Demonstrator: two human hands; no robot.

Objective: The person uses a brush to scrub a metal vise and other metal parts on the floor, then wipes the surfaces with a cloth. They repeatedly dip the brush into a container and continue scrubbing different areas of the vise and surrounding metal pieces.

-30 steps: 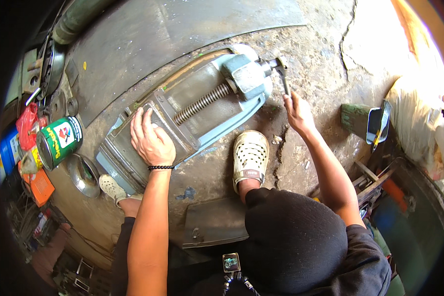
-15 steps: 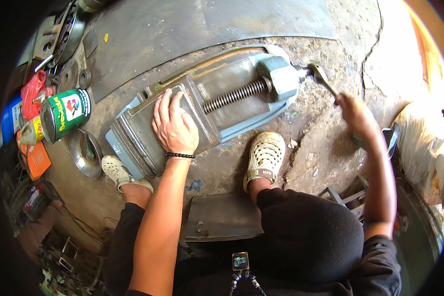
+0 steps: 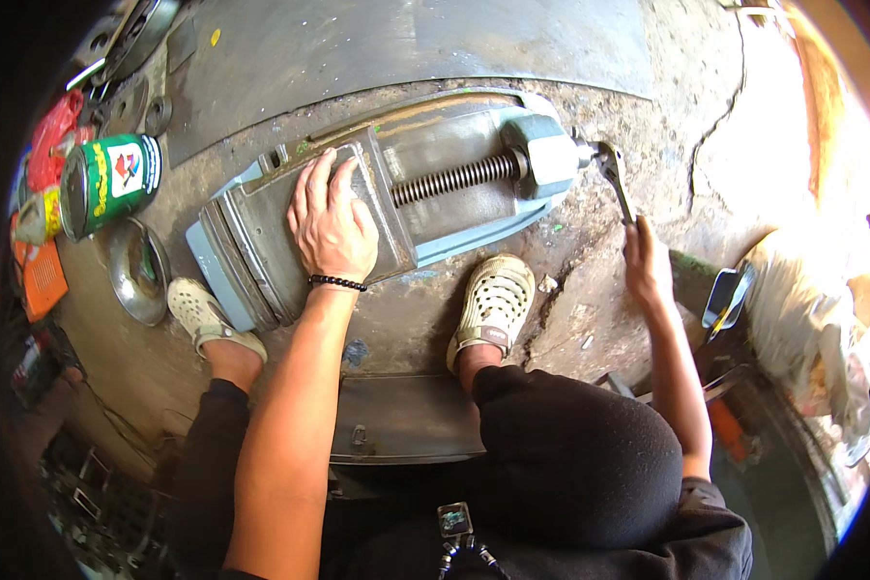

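Observation:
A large blue-grey machine vise (image 3: 541,159) lies on the floor in front of me, its threaded screw (image 3: 459,181) exposed along the middle. My left hand (image 3: 332,227) rests flat on top of the vise's jaw block, fingers stretched out, holding nothing. At the vise's right end, a metal wrench (image 3: 616,177) sits with its head at the tip of the screw. Its handle is gripped in my right hand (image 3: 650,266), whose fingers are closed round it.
A metal sheet (image 3: 338,68) lies beyond the vise. To the left stand a green can (image 3: 106,198), a round metal bowl (image 3: 126,290) and an orange packet (image 3: 39,275). A pale sack (image 3: 788,300) is at the right. My feet in clogs (image 3: 498,300) flank the near side.
My right hand has swung the wrench handle toward me and to the left, so it points more steeply down. My left hand stays on the vise. The whole view has shifted slightly.

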